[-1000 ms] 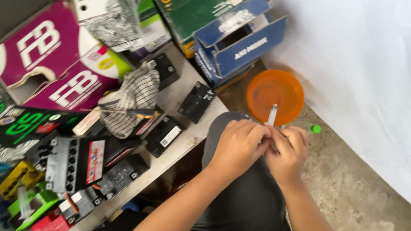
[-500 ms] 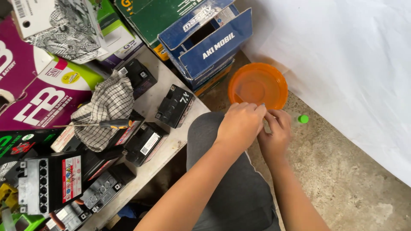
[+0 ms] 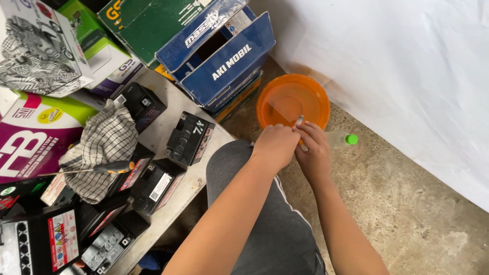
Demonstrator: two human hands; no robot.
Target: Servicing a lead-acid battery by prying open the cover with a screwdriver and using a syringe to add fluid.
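Orange plastic is the material of the round basin (image 3: 285, 97) that is standing on the concrete floor (image 3: 407, 214), just in front of the person's knee. It is looking shallow; I cannot tell if any liquid is inside.

Both hands are meeting over the near rim of this basin. The left hand (image 3: 275, 147) is curled narrow and is covering part of the small thing, so what it is pinching I cannot tell. The right hand (image 3: 313, 153) is closed around a thin whitish tube-like object (image 3: 300, 121), whose tip is sticking up between the 2 hands, above the basin's edge. To do this well, I judge that the person should be keeping the tube steady over the basin, so anything falling is landing inside, and should be working with the fingertips, not with force.

Just beside the right hand, a clear bottle with a green cap (image 3: 351, 138) is lying on the floor.

On the left, a low bench (image 3: 168, 122) is carrying several small black batteries (image 3: 189, 138), a checked cloth (image 3: 104, 147) and a screwdriver (image 3: 109, 167) lying on the cloth. A blue cardboard box (image 3: 229, 61) is standing open, and its inside is dark. Green and purple boxes (image 3: 30, 147) are stacked behind, closed as far as I can see.
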